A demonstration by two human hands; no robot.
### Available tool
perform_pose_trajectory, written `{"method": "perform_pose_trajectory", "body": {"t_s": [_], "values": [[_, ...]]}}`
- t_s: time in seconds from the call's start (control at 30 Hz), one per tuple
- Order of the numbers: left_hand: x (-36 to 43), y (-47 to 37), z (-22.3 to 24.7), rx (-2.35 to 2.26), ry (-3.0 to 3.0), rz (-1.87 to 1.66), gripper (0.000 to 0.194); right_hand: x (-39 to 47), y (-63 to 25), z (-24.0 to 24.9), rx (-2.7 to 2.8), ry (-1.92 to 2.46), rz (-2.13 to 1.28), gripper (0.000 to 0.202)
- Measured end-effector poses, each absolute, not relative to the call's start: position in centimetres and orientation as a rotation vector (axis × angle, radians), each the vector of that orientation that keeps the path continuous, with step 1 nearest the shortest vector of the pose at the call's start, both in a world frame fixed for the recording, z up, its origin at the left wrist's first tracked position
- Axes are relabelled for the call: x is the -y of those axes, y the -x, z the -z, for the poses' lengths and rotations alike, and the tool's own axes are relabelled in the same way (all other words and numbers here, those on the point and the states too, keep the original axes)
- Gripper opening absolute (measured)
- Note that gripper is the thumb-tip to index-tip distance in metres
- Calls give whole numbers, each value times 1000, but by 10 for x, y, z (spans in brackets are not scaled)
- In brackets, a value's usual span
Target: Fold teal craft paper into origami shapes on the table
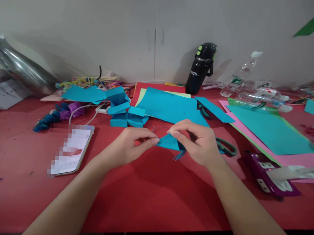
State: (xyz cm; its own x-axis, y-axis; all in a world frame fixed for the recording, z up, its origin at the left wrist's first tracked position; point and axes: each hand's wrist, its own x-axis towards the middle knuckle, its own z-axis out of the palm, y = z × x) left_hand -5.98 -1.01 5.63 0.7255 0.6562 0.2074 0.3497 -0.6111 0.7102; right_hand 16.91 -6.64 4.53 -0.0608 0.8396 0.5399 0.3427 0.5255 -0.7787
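Holding a folded blue paper [168, 142] at mid-frame, with left hand [134, 146] and right hand [198, 139] both pinched closed on its edges. Could tear or crease askew if tugged unevenly, or catch on the green loop [231, 150] beside the right hand. Crowded by folded blue shapes [119, 121] above left, a phone [76, 151] at left, a purple object [260, 165] at right of the bench [151, 202].

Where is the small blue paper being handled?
In the head view, the small blue paper is just right of centre, held between the left hand and right hand above the red table.
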Motion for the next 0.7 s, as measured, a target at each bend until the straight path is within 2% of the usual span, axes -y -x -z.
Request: {"method": "perform_pose_trajectory", "body": {"t_s": [0.1, 0.4, 0.7], "values": [[11, 58, -55, -727, -2282, -586, 24, 67, -169, -46, 1636, 1025, -565, 8], [8, 59, -46, -644, -2573, -733, 12, 66, -171, -45, 1616, 1068, -650, 8], [12, 62, -53, -586, -2467, -785, 24, 65, -175, -43, 1536, 1115, -609, 11]]}}
